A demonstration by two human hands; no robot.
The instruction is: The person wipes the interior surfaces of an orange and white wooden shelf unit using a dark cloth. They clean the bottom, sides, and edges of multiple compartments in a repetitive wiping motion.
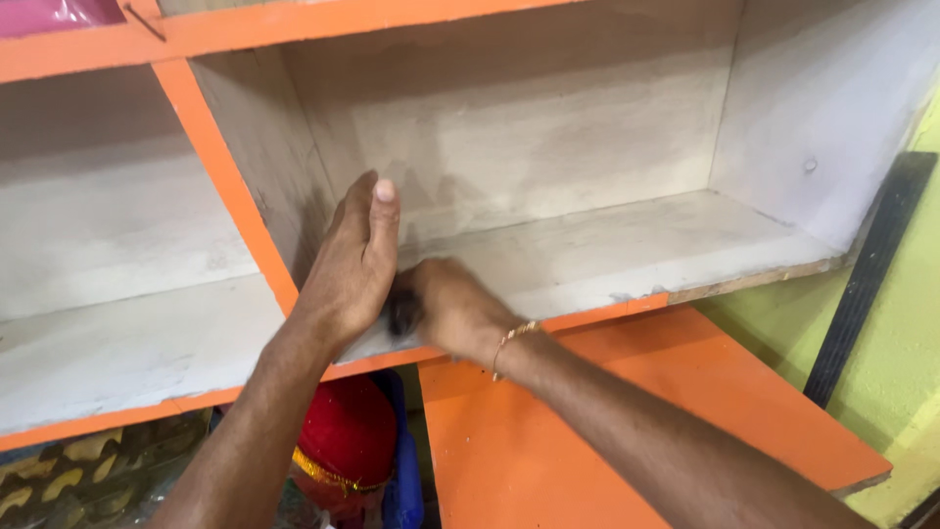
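Note:
My left hand (354, 257) stands upright on its edge on the pale wooden shelf board (636, 245), fingers together and straight, palm facing right, close to the orange-edged divider (230, 186). My right hand (452, 306), with a thin gold bracelet on the wrist, is closed on a small dark object (401, 312) and presses it against the left palm at the shelf's front edge. What the dark object is cannot be told.
The shelf unit has orange front edges (607, 310) and dusty whitish compartments. An orange panel (627, 411) lies below right. A red and gold item (345, 441) beside something blue sits underneath. A green wall with a black strip (867, 274) is at right.

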